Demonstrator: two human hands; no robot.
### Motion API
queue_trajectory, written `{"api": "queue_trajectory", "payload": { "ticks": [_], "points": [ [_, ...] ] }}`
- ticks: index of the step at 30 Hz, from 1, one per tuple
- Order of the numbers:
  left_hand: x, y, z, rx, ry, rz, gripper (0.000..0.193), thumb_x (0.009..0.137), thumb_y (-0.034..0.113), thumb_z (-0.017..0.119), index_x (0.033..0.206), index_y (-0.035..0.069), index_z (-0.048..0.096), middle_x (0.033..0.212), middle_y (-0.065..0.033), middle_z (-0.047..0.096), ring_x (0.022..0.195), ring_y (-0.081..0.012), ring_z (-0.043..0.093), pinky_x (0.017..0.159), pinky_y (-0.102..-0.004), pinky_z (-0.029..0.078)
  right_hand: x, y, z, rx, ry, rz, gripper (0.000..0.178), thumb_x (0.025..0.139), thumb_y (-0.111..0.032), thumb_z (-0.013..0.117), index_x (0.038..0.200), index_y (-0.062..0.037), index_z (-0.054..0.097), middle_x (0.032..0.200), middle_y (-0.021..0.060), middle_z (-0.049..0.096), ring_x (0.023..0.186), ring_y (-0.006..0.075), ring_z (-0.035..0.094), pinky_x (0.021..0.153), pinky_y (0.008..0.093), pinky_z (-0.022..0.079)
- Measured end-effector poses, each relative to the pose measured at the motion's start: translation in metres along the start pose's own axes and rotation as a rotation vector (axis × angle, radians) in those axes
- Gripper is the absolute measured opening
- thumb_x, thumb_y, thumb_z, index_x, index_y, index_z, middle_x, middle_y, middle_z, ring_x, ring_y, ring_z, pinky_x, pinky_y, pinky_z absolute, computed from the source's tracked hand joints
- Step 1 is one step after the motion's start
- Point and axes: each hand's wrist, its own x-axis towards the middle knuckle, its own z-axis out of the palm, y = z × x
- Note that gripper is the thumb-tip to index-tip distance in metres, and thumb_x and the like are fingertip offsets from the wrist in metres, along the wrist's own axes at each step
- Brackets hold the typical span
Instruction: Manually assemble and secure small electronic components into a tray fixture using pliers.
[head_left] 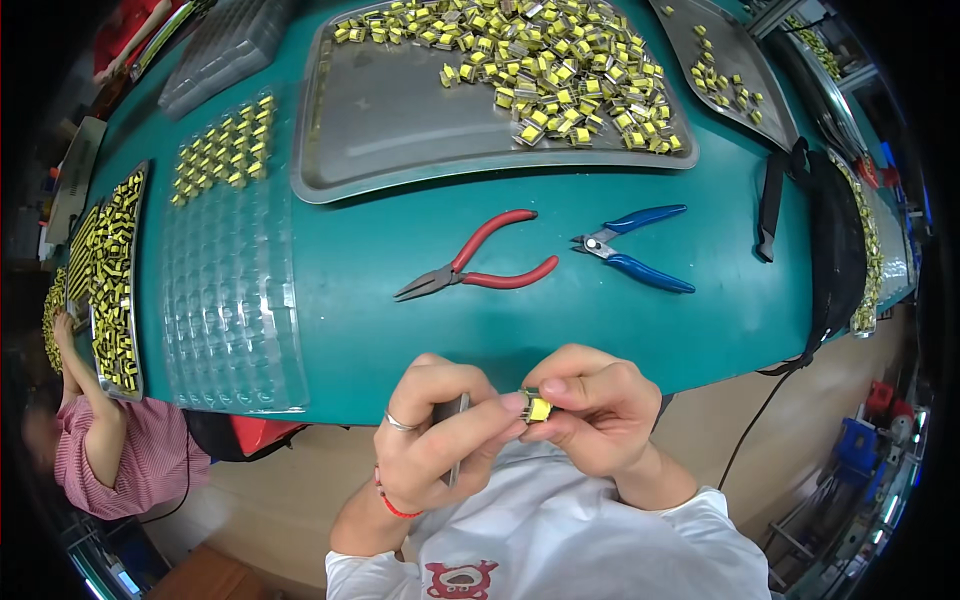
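Yellow component caught between two fingertip pinches

The person's left hand and right hand meet in front of the shirt, close to the near edge of the green table. The yellow component sits between them: each hand's thumb and fingers close tightly on it, from opposite sides. The left hand also carries a flat grey metal tool (its exact kind is hidden by the fingers) across the palm.

The likeliest trouble, I judge, is a drop. The contact is small, and if one pinch loosens before the other has a firm hold, the component could slip into the lap or onto the floor. Uneven squeezing or twisting might bend its thin metal legs, though the fingers cover too much to tell how they stand. The tucked tool may knock the component or slide free if the left fingers spread.

On the table, red-handled pliers and blue-handled cutters lie splayed beyond the hands; a careless reach could snag a handle. The clear plastic tray, partly filled at its far end, looks light, so a bumping left forearm might jolt its contents out of place.
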Motion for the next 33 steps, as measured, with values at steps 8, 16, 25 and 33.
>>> {"api": "queue_trajectory", "payload": {
  "ticks": [8, 16, 25, 33],
  "points": [
    [0.002, -0.003, 0.003, -0.039, -0.01, 0.008, 0.019, 0.085, 0.014, 0.072, 0.1, 0.004, 0.063, 0.084, -0.0092, 0.053, 0.064, -0.0149, 0.05, 0.054, -0.0259, 0.037, -0.001, -0.006, 0.001, 0.107, 0.034, 0.107, 0.03, 0.085, 0.001, 0.069, 0.11, 0.0024, 0.053, 0.096, 0.024, 0.063, 0.072, 0.0196, 0.067, 0.058, 0.0292, 0.057],
    [-0.005, 0.001, 0.011, -0.11, 0.053, -0.154, 0.04, 0.087, 0.034, 0.072, 0.105, 0.0, 0.062, 0.089, -0.0115, 0.055, 0.066, -0.0126, 0.049, 0.055, -0.0231, 0.037, -0.005, -0.018, 0.011, 0.814, 0.164, 0.508, 0.018, 0.1, -0.014, 0.051, 0.112, -0.0011, 0.049, 0.083, 0.0141, 0.063, 0.057, 0.0153, 0.059, 0.048, 0.0256, 0.046],
    [-0.003, 0.003, 0.013, -0.109, 0.069, -0.208, 0.034, 0.084, 0.025, 0.075, 0.103, -0.001, 0.062, 0.09, -0.0122, 0.055, 0.068, -0.0119, 0.048, 0.055, -0.0228, 0.038, -0.001, -0.023, 0.018, 1.134, 0.221, 0.779, 0.023, 0.103, -0.03, 0.045, 0.095, -0.0085, 0.047, 0.069, 0.0029, 0.052, 0.045, 0.0067, 0.039, 0.042, 0.0228, 0.032],
    [0.0, 0.004, 0.009, 0.046, 0.058, -0.086, 0.025, 0.082, 0.015, 0.075, 0.1, 0.001, 0.064, 0.088, -0.0123, 0.055, 0.067, -0.016, 0.048, 0.055, -0.027, 0.036, -0.001, -0.021, 0.018, 1.097, 0.209, 0.753, 0.021, 0.103, -0.028, 0.047, 0.097, -0.0075, 0.05, 0.069, 0.0034, 0.053, 0.045, 0.0064, 0.039, 0.042, 0.0227, 0.031]
  ]
}}
